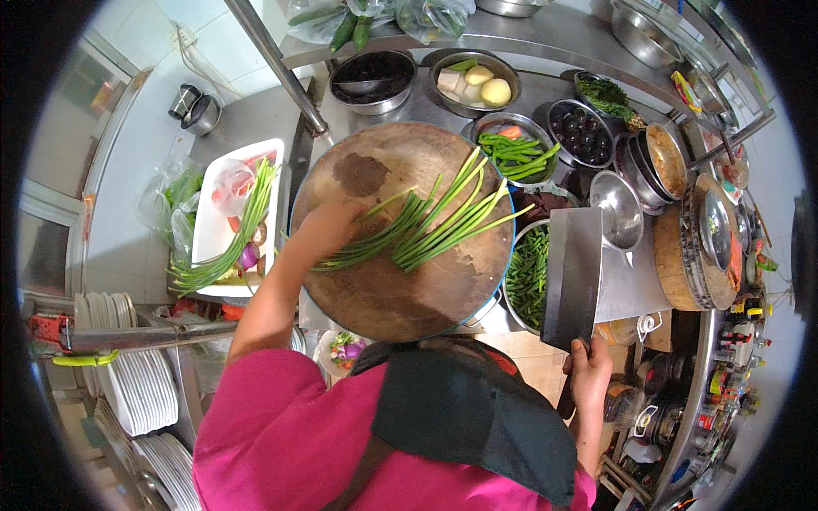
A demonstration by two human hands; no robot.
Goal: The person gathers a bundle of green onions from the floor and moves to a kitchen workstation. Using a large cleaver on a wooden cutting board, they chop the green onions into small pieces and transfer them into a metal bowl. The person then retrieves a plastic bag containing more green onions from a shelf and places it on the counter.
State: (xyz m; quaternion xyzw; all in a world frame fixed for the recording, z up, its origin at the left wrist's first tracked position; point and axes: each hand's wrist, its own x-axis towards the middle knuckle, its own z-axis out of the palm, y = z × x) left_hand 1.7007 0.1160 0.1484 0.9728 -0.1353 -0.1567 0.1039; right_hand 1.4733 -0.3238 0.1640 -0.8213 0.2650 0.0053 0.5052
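A round wooden chopping block [441, 313] with a blue band on its rim lies before me. Across it spread long green stalks [441, 236], apparently garlic scapes, one group cut to an even end. My left hand [332, 223] is over the left part of these stalks, blurred; its fingertips are unclear, so I cannot tell whether it grips them. My right hand [589, 367] holds a broad Chinese cleaver [572, 274] by its handle, off the block's right side. Under and beside the blade stands a metal bowl of chopped green pieces [529, 274].
Left of the block, a white tub [208, 223] holds more stalks and a red onion. Bowls of green peppers [521, 156], potatoes [495, 92] and dark round items [583, 134] line the back. A wooden block stack [671, 262] stands right; white plates [140, 389] are lower left.
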